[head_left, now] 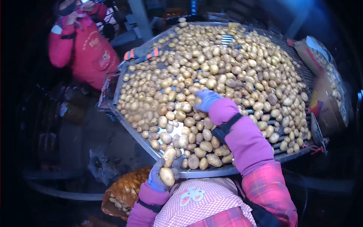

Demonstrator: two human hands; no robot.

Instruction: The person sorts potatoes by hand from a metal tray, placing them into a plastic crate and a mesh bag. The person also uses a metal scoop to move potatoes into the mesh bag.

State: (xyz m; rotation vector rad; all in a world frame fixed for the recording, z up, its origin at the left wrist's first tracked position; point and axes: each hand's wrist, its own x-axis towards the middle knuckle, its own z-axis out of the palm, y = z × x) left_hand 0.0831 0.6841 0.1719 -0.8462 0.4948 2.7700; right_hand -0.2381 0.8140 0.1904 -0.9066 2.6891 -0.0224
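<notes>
My left hand point(155, 178), in a bluish-purple glove, is closed around two potatoes at the near edge of the metal sorting table point(138, 138). The lower potato point(166, 176) is round, and the upper potato point(169, 156) is longer and rests against the fingers. Farther in, over the heap, my gloved right hand point(208, 100) has its fingers curled on a small potato point(198, 100), partly hidden by them. Loose potatoes point(211, 70) of mixed sizes cover most of the slatted surface around it.
Below the table's near left edge stands an orange mesh sack point(130, 185) of potatoes. Potato-filled cardboard boxes point(325, 98) stand at the right edge. Dark gloves with orange stripes point(141, 54) lie on the far left rim. Another person point(90, 49) in red stands beyond.
</notes>
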